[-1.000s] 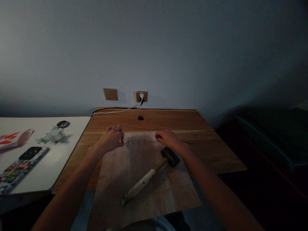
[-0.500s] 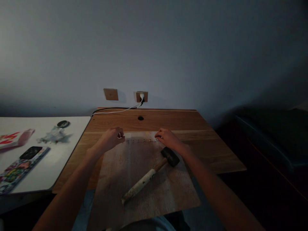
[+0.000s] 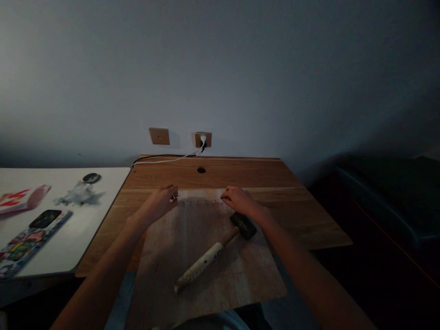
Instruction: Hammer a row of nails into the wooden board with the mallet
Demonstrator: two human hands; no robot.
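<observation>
A plywood board (image 3: 206,247) lies in front of me, with a row of several small nails (image 3: 198,202) standing along its far part. At the left end of the row, my left hand (image 3: 163,201) has its fingers closed, and a thin pale bit shows between them, too small to name. My right hand (image 3: 239,200) is at the opposite end, fingertips pinched together by the last nail; whether they grip it is hidden. A mallet (image 3: 202,266) with a black head and a worn pale handle rests diagonally on the board, its head just below my right hand.
The board sits on a wooden desk (image 3: 299,220). On the left, a white table (image 3: 68,243) holds a crumpled clear plastic bag (image 3: 81,194), a round dark object (image 3: 91,178), a red-and-white packet (image 3: 24,198) and a phone (image 3: 45,218) on a colourful box. Cables (image 3: 165,159) run to a wall socket (image 3: 203,140).
Both hands stay at the ends of the nail row, with only slight finger movement. The mallet and board have not moved.
</observation>
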